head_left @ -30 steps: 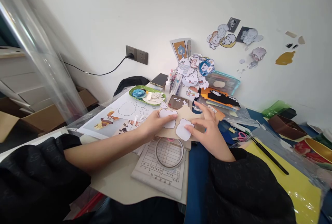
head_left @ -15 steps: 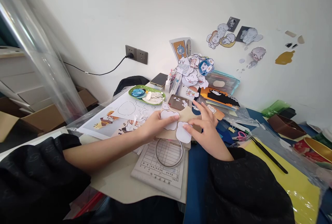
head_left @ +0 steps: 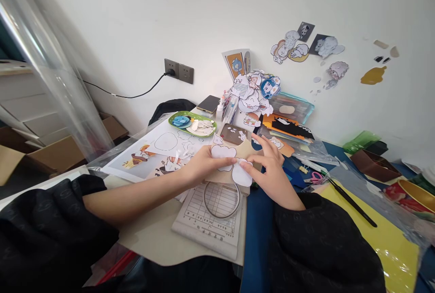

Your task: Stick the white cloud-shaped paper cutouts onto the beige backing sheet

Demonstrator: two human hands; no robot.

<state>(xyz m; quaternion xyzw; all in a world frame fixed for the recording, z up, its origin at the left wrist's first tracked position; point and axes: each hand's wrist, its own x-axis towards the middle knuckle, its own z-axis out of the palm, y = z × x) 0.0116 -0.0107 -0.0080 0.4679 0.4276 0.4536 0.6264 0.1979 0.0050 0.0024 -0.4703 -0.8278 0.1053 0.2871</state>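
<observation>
A tan sheet of card (head_left: 217, 176) is held up in front of me, with two white paper cutouts lying against its face. My left hand (head_left: 201, 165) grips its left side, thumb stretched across the front below the cloud-shaped cutout (head_left: 223, 151); the other fingers are hidden behind. From the right, my right hand (head_left: 272, 173) presses the rounded white cutout (head_left: 242, 177) with its thumb, fingers behind or along the card's edge. Both thumb tips nearly meet at the top of that cutout. Beneath the card lie a ring (head_left: 221, 217) and a printed form pad (head_left: 207, 234).
A green tray (head_left: 171, 123) of blue and white paper pieces stands behind my left hand. Tweezers (head_left: 353, 202) lie on yellow paper (head_left: 384, 234) at the right, near pink scissors (head_left: 316, 178). Cartoon cutouts (head_left: 249, 98) rise at the back; more cling to the wall.
My left thumb has slid down and right off the cloud-shaped cutout, toward the right thumb. The rounded cutout has shifted very slightly right. My right fingers have lowered a little.
</observation>
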